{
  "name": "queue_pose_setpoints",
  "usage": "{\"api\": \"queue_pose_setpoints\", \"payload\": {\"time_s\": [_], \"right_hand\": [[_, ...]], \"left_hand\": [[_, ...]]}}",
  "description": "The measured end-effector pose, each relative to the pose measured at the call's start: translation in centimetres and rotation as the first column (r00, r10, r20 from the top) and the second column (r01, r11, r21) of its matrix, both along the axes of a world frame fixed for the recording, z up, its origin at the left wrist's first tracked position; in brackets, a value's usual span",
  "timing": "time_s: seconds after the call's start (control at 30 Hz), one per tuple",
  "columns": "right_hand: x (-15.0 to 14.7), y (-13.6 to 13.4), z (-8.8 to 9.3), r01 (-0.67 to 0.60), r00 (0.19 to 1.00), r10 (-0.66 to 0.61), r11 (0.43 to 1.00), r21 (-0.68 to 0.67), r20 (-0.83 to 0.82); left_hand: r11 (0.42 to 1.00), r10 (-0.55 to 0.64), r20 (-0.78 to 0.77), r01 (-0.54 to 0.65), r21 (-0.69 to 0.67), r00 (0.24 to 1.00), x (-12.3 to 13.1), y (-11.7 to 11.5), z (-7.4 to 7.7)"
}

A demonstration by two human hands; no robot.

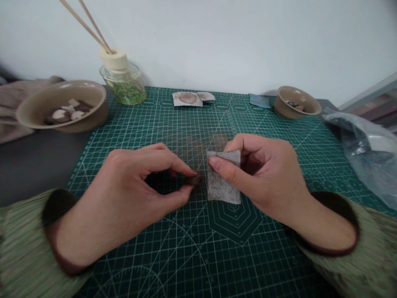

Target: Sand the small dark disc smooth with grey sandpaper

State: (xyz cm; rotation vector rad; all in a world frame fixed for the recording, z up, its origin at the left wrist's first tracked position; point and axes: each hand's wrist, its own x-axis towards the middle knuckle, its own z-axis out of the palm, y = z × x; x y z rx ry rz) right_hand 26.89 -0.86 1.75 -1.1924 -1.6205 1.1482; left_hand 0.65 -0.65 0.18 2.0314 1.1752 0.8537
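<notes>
My left hand pinches a small dark brown piece between thumb and fingertips; most of it is covered, so its exact kind is unclear. Just to its right, my right hand grips a folded piece of worn grey sandpaper, thumb pressed on its front face. A narrow gap separates the sandpaper from the brown piece. Both hands are above a green cutting mat, and brownish dust is spread on it behind them.
At left stands a bowl of brown and pale chunks, beside a reed diffuser bottle and a cloth. Stained sandpaper pieces and a blue piece lie along the back. A smaller bowl and clear plastic bag are right.
</notes>
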Motion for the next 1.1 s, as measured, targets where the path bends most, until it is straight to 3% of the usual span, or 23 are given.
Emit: {"api": "queue_pose_setpoints", "payload": {"time_s": [0.23,1.1], "right_hand": [[-0.33,0.03,-0.50,-0.146,0.984,0.152,0.986,-0.076,0.088],[-0.54,-0.24,-0.86,-0.183,0.971,0.178,0.983,0.014,0.161]], "left_hand": [[1.000,-0.009,-0.031,0.009,-0.011,0.999,0.38,0.22,0.12],[0.998,0.030,-0.016,-0.031,-0.059,0.999,0.11,-0.13,0.24]]}}
